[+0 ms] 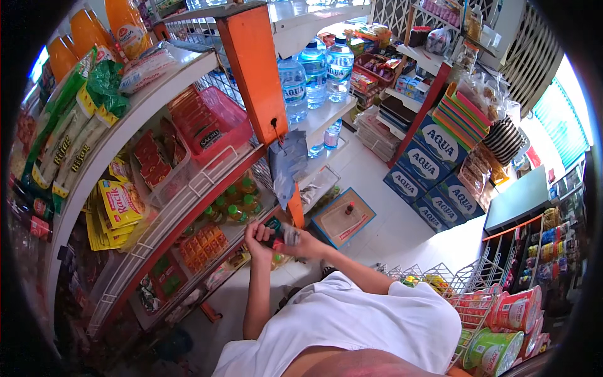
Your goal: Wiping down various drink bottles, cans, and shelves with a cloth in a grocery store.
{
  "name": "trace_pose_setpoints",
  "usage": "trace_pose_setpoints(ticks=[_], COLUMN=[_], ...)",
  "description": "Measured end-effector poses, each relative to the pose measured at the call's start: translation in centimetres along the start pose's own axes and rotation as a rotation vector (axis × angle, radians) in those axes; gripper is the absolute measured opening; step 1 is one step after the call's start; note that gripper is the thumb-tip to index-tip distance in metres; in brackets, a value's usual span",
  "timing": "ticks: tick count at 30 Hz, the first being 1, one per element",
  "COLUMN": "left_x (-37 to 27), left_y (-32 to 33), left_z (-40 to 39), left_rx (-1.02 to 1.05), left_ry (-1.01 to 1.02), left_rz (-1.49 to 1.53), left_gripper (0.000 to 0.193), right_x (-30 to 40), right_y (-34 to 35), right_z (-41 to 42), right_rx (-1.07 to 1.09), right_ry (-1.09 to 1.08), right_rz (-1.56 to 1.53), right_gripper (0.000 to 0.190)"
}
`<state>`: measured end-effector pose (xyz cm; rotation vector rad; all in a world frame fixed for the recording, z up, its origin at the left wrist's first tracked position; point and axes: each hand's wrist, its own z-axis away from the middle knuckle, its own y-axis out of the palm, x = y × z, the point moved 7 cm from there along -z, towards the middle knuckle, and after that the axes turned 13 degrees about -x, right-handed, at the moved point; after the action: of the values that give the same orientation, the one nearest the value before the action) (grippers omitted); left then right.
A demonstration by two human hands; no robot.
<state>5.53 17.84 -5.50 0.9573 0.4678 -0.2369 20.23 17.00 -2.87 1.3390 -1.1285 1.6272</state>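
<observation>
In front of my chest, beside the shelf's orange post, my two hands meet around a small dark bottle (272, 241) with some green and red on it. My left hand (258, 240) has its fingers curled around the bottle's left end. My right hand (306, 246) is blurred and presses a greyish-white cloth-like piece (290, 235) against the other end. The fingers hide much of the bottle, and its writing is not readable. Past my right hand, a dark sauce bottle with a red cap (350, 208) stands on a cardboard carton (337, 224) on the floor.
Curved store shelving (141, 113) fills the left, with yellow sachets (113, 212) and a pink basket (226, 118). A grey plastic bag (288, 165) hangs from the orange post (252, 70). Stacked blue Aqua cartons (424, 162) stand ahead right. A wire rack (466, 306) with cup noodles is close at right.
</observation>
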Motion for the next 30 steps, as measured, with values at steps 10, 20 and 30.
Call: trace_pose_setpoints(ticks=[10, 20, 30], left_x=[3.8, 5.1, 5.8], left_y=[-1.3, -4.0, -6.2], left_z=[-1.7, -3.7, -4.9], left_rx=[-0.315, -0.238, -0.27], left_ry=[0.086, -0.137, -0.176], left_rz=[-0.2, 0.021, 0.132], left_gripper=[0.022, 0.016, 0.019], right_x=[1.6, 2.1, 1.3], right_y=[-1.1, -2.2, -3.3], right_z=[-0.1, 0.4, 0.4], right_rx=[-0.495, -0.342, -0.171], right_ry=[-0.162, -0.341, -0.077], right_rz=[-0.056, -0.063, -0.398], right_gripper=[0.022, 0.026, 0.033])
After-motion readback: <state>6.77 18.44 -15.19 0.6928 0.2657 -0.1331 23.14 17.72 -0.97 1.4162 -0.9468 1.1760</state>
